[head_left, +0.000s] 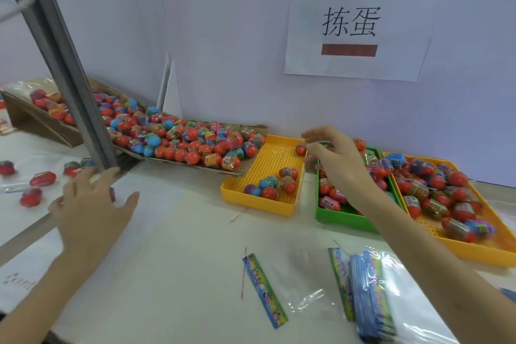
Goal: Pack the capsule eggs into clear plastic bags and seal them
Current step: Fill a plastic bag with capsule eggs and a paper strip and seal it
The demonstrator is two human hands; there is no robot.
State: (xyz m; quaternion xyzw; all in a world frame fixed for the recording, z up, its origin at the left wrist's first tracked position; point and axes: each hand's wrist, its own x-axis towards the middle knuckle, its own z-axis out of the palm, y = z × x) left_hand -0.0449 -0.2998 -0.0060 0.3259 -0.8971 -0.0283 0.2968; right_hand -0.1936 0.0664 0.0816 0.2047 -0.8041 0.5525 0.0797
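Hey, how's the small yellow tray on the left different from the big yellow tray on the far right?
The small yellow tray holds only a handful of capsule eggs, with much of its perforated floor bare; the big yellow tray is heaped with them. The small one sits left of the green tray, by the cardboard chute; the big one sits right of it. Both are yellow, perforated and rimmed.

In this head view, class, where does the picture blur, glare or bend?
Head view: left hand is motion-smeared; glare streaks the clear bags; the wide lens bends the metal post; the wall sign reads sharp.
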